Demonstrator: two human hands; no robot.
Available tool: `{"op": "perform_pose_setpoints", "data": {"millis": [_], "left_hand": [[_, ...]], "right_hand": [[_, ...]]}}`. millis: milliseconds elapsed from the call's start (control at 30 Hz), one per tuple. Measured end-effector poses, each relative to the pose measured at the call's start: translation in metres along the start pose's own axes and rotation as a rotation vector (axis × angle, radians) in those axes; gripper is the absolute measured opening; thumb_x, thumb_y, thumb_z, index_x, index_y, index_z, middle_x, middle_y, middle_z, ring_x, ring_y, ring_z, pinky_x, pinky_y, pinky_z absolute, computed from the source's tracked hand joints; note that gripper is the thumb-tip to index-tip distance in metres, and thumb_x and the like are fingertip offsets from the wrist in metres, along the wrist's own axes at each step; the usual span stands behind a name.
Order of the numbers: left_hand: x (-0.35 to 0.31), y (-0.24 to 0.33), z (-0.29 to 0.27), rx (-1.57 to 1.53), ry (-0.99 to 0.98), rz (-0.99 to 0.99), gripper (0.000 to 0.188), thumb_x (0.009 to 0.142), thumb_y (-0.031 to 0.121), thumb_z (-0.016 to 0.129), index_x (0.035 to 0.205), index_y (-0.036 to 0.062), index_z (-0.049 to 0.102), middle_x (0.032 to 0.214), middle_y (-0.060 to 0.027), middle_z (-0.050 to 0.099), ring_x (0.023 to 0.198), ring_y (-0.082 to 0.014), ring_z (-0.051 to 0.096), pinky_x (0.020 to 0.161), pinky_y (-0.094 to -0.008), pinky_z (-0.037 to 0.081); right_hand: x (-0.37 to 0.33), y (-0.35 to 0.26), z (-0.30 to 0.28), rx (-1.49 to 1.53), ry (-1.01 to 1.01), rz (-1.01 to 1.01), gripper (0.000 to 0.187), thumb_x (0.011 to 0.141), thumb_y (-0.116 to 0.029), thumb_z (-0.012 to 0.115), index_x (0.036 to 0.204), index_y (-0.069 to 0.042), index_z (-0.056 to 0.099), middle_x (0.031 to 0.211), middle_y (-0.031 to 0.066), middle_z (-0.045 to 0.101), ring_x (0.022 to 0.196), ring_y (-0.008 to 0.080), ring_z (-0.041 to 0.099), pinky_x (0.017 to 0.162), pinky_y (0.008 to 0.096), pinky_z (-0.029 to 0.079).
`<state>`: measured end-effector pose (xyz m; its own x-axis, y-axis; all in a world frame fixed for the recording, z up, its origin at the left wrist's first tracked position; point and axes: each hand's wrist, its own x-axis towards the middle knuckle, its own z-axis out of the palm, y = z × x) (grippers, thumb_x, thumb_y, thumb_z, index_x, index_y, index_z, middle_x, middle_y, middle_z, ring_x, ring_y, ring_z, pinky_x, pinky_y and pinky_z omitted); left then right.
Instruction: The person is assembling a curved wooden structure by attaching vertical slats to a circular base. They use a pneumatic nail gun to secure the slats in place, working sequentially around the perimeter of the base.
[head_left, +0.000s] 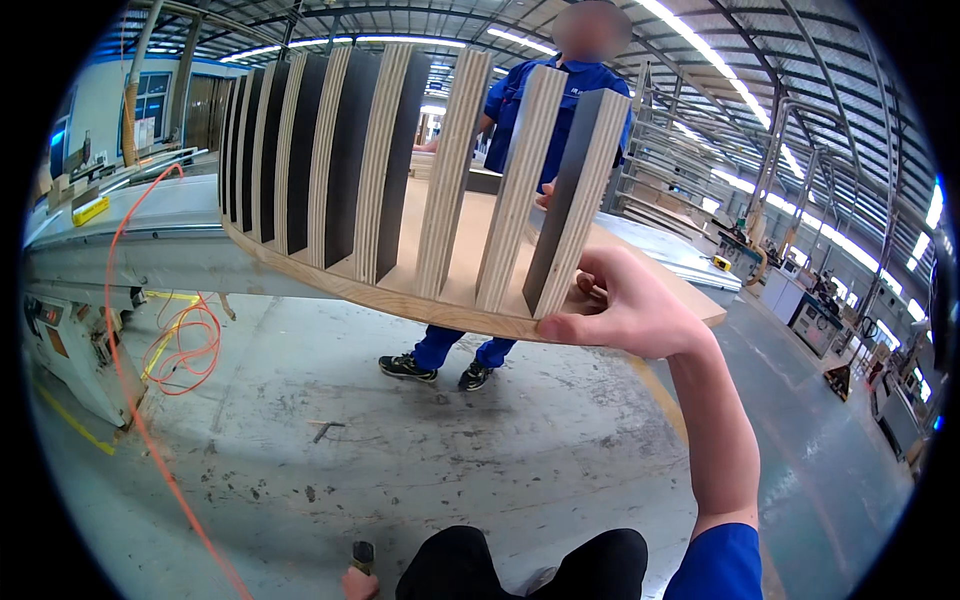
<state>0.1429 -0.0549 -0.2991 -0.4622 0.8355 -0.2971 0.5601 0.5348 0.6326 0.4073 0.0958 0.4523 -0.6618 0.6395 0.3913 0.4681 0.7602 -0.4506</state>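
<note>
Several upright plywood strips [452, 180], some with dark faces, stand in a row along the edge of a pale wooden board [480, 318]. My right hand [630, 305] is closed at the board's near edge, beside the foot of the rightmost strip [582, 205]. Its thumb presses the edge and the fingers curl above it. Low in the view, my left hand [358, 584] grips a dark tool [363, 553]. Only a short part of that tool shows, so its kind cannot be made out.
Across the board stands a person in blue workwear [515, 100], one hand [546, 194] behind the strips. An orange hose [135, 410] runs down the left side, near a grey machine [75, 350]. Racks [660, 150] and machines [815, 322] stand at the right.
</note>
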Motion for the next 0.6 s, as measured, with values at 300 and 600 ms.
{"op": "perform_pose_setpoints", "data": {"millis": [300,600], "left_hand": [[-0.008,-0.010,0.069,0.138,-0.176,0.101,0.051,0.093,0.030,0.059,0.131,-0.0032,0.049,0.108,-0.0331,0.066,0.101,-0.0478,0.065,0.088,-0.0570,0.051],[0.001,0.015,0.048,0.031,-0.195,0.053,0.045,0.087,0.012,0.064,0.127,-0.0033,0.051,0.119,-0.0267,0.058,0.113,-0.0427,0.056,0.096,-0.0495,0.046]], "right_hand": [[-0.003,0.001,0.002,0.035,0.000,0.035,0.064,0.079,-0.043,0.084,0.120,0.002,0.066,0.093,0.0039,0.064,0.080,0.0112,0.054,0.073,0.0270,0.044],[-0.007,0.010,0.008,-0.232,0.081,-0.167,0.056,0.091,-0.042,0.074,0.123,0.003,0.060,0.089,0.0119,0.062,0.076,0.0182,0.057,0.069,0.0312,0.046]]}}
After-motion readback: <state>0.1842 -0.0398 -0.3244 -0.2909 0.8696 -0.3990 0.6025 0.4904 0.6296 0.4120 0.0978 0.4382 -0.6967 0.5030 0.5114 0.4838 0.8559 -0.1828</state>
